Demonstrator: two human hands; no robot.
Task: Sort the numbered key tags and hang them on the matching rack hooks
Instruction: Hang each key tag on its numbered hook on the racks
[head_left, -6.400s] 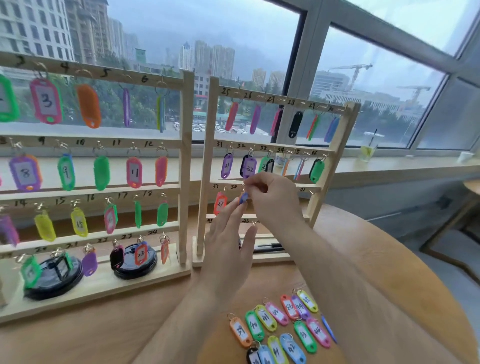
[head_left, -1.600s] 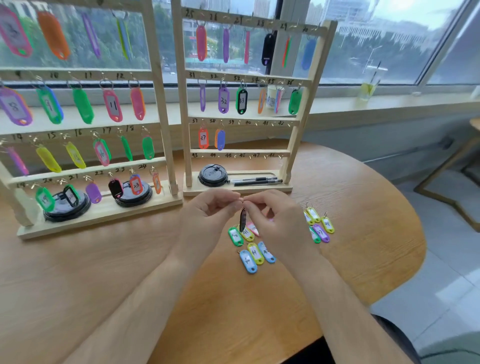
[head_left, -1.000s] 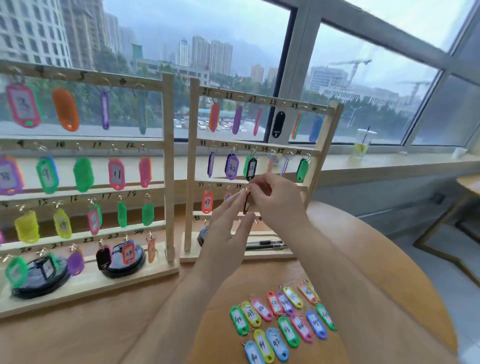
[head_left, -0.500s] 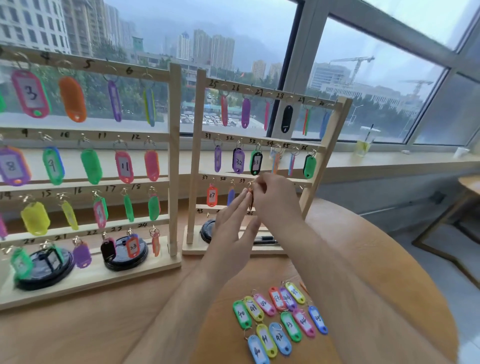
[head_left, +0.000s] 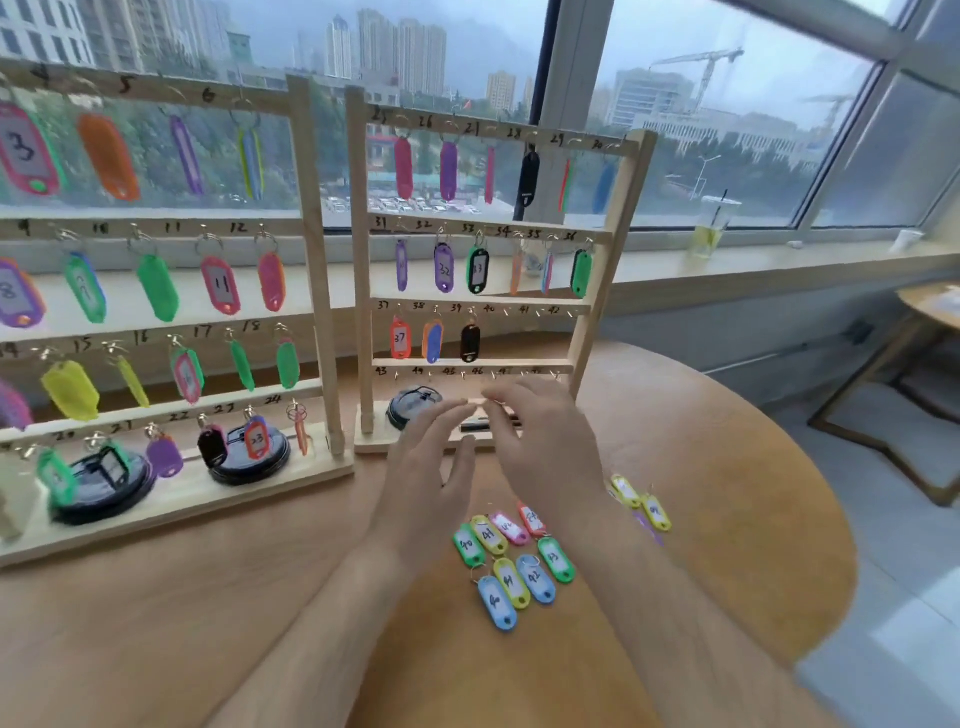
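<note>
My left grip (head_left: 431, 467) and right grip (head_left: 545, 447) hover side by side above the bench (head_left: 727, 467). The fingers are loose and spread, nothing is in either, and the tips are blurred. They hang before the foot of the right rack (head_left: 615, 244), a ladder of pale, plain wooden bars with small metal hooks and hand-inked numbers. On its third bar a glossy black tag (head_left: 470, 343) hangs by its ring under 39, beside a blue-and-orange tag (head_left: 432, 340) and a red tag (head_left: 400, 339) marked 37.

The loose tags (head_left: 511, 564) lie flat on the smooth, warm-grained round bench between my wrists. They are rounded plastic lozenges in green, yellow, pink, blue and red, each with a white paper label and a wire ring. Two yellow tags (head_left: 641, 501) lie apart to the right, just beyond my right forearm.

The left rack (head_left: 311, 260) stands just beside the right one, its rows hung with tags. My fingers cover part of the pens (head_left: 480, 427) and the edge of a round black lid (head_left: 413, 408) on the right rack's base. A clear plastic cup (head_left: 709, 228) with a straw stands on the windowsill (head_left: 779, 265).
</note>
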